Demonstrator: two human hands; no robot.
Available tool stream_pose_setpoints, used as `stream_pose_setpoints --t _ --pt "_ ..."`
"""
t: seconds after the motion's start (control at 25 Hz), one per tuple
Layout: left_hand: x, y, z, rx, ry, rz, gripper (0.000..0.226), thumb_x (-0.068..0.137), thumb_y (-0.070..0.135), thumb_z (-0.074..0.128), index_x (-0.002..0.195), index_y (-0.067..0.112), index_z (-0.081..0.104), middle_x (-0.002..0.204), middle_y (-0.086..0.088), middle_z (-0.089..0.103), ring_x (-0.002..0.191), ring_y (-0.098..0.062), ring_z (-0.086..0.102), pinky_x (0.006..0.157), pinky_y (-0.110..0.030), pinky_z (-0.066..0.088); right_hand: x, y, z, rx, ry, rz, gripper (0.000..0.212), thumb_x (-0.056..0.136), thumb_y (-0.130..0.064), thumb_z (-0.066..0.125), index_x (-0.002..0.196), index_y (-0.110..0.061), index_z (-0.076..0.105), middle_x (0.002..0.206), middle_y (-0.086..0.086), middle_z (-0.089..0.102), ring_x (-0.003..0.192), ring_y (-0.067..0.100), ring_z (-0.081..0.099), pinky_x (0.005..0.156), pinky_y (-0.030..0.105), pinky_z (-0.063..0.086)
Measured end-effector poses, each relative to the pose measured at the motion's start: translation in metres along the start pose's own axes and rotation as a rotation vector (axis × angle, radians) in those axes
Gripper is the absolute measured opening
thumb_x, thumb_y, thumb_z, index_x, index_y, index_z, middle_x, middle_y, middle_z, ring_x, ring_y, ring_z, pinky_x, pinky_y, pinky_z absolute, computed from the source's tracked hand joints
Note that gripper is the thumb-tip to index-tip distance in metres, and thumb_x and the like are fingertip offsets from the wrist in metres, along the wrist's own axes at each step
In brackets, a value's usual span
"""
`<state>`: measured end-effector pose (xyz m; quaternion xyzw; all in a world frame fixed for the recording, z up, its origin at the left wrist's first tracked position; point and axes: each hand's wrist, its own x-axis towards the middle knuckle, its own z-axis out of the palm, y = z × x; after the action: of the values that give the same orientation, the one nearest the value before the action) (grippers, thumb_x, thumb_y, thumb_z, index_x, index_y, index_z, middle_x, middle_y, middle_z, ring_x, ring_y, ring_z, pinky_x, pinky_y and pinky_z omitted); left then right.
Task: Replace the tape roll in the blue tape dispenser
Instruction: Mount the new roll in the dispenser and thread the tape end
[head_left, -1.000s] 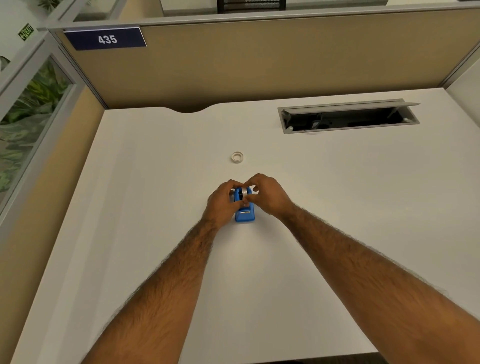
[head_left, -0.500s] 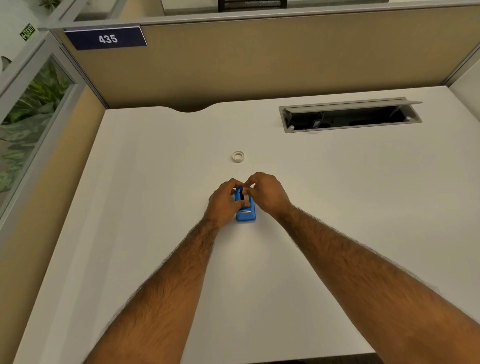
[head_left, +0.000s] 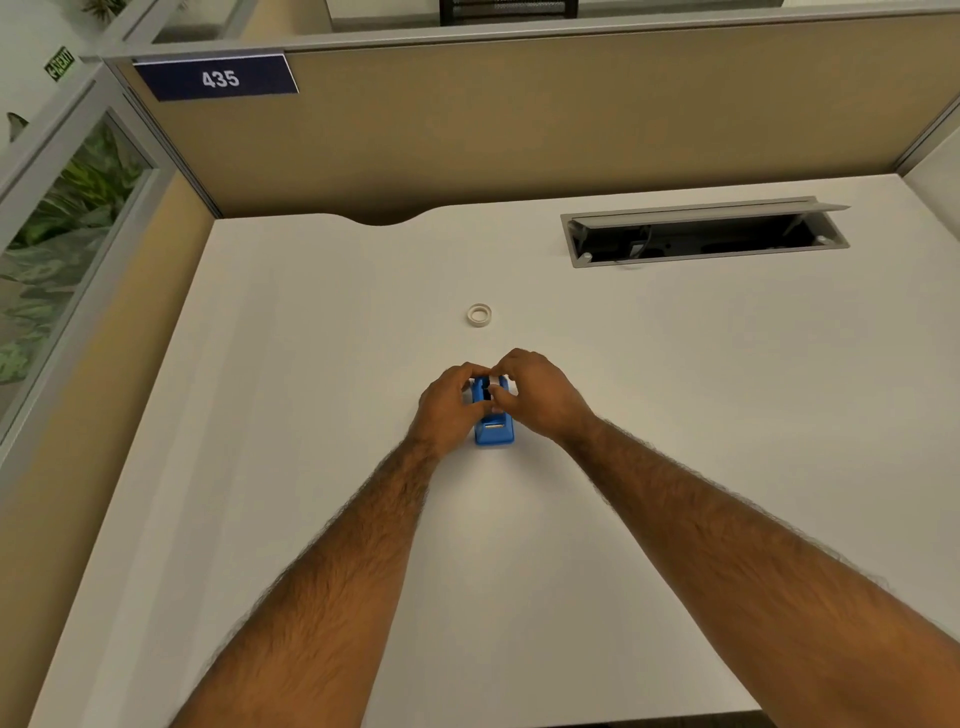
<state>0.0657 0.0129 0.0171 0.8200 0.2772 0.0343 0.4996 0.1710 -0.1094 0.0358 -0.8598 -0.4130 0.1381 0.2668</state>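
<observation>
Blue tape dispenser (head_left: 494, 428) sat on the white desk (head_left: 675, 389), roughly mid-desk, near end pointing back at the person. Left hand (head_left: 448, 405) curled against its left side, fingers wrapped over the top, gripping the body. Right hand (head_left: 537, 395) closed in from the right, thumb and fingertips pinched at the top slot; a bit of white showed between the fingers, couldn't tell if it was a roll or the core. A loose tape roll (head_left: 479, 315) lay flat on the desk beyond the hands, apart from them, nothing touching it. Room to move: bare desk on all sides of the dispenser, wide open left and right, and between the forearms toward the near edge. Back edge of the desk met a tan partition (head_left: 519, 130), with a curved notch (head_left: 384, 218) cut into that edge left of centre. Open cable hatch (head_left: 701, 231) at back right, lid tipped up, cables dark inside; well clear of the hands. Left edge ran along a side panel with a glass pane (head_left: 62, 244), foliage behind it. Readable text: dark blue plate (head_left: 218, 78) on the partition top-left read "435". Green sign (head_left: 60, 62) far top-left read "EXIT". No brand markings legible on the dispenser.
</observation>
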Motion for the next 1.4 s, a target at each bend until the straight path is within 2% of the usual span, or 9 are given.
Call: stream_pose_setpoints --t 0.2,0.32,0.52,0.76,0.96,1.12,1.2,1.4 --pt "0.002 -0.004 0.002 0.015 -0.002 0.027 0.04 0.081 0.026 0.081 0.116 0.029 0.063 0.115 0.012 0.063 0.108 -0.011 0.058 0.097 -0.029 0.048 -0.005 -0.003 0.003 -0.223 0.039 -0.149 0.017 0.092 -0.019 0.056 0.097 -0.008 0.068 0.095 0.007 0.065 0.086 0.023 0.057 0.076 0.036 0.049" --pt "0.003 -0.006 0.003 0.015 -0.004 0.012 0.045 0.079 0.026 0.082 0.119 0.026 0.063 0.118 0.008 0.065 0.108 -0.013 0.059 0.096 -0.03 0.048 -0.004 0.0 0.005 -0.347 0.036 -0.212 0.011 0.092 -0.013 0.059 0.096 -0.008 0.068 0.093 0.008 0.065 0.083 0.022 0.057 0.075 0.037 0.05" --pt "0.004 -0.008 0.004 0.011 -0.003 0.001 0.049 0.077 0.026 0.084 0.121 0.024 0.062 0.12 0.006 0.065 0.108 -0.014 0.059 0.097 -0.032 0.048 -0.001 0.0 0.006 -0.39 0.037 -0.223 0.007 0.09 -0.01 0.061 0.093 -0.01 0.068 0.09 0.006 0.065 0.08 0.02 0.056 0.073 0.034 0.05" --pt "0.006 -0.01 0.005 0.024 0.002 0.011 0.046 0.078 0.028 0.083 0.118 0.029 0.061 0.117 0.01 0.063 0.107 -0.012 0.059 0.098 -0.032 0.049 -0.001 0.0 0.009 -0.344 0.058 -0.19 0.004 0.085 -0.006 0.066 0.089 -0.008 0.067 0.086 0.009 0.065 0.077 0.021 0.056 0.07 0.031 0.049" --pt "0.006 -0.011 0.006 0.009 0.002 0.004 0.049 0.077 0.027 0.083 0.121 0.026 0.061 0.118 0.007 0.064 0.108 -0.013 0.059 0.098 -0.032 0.049 0.001 -0.002 0.011 -0.276 0.055 -0.122 0.009 0.091 -0.009 0.059 0.094 -0.008 0.067 0.091 0.009 0.065 0.082 0.022 0.057 0.075 0.034 0.051" --pt "0.005 -0.01 0.005 -0.008 0.002 0.013 0.048 0.078 0.024 0.083 0.122 0.023 0.062 0.12 0.006 0.064 0.109 -0.014 0.059 0.098 -0.031 0.048 -0.002 -0.002 0.004 -0.065 0.041 -0.035 0.023 0.096 -0.019 0.05 0.097 -0.008 0.069 0.093 0.008 0.066 0.084 0.022 0.059 0.076 0.035 0.05" --pt "0.005 -0.011 0.005 -0.017 0.006 0.023 0.048 0.078 0.023 0.083 0.122 0.022 0.063 0.121 0.007 0.064 0.109 -0.013 0.059 0.097 -0.03 0.049 -0.006 0.0 0.001 -0.004 0.021 -0.044 0.023 0.095 -0.023 0.052 0.103 -0.01 0.069 0.097 0.005 0.066 0.088 0.02 0.059 0.079 0.034 0.049" --pt "0.004 -0.011 0.004 -0.02 0.005 0.022 0.048 0.077 0.025 0.084 0.12 0.026 0.063 0.118 0.009 0.065 0.106 -0.011 0.059 0.092 -0.025 0.047 -0.005 -0.001 0.004 -0.086 0.026 -0.057 0.025 0.098 -0.023 0.049 0.102 -0.01 0.069 0.097 0.006 0.066 0.088 0.019 0.058 0.079 0.034 0.05"
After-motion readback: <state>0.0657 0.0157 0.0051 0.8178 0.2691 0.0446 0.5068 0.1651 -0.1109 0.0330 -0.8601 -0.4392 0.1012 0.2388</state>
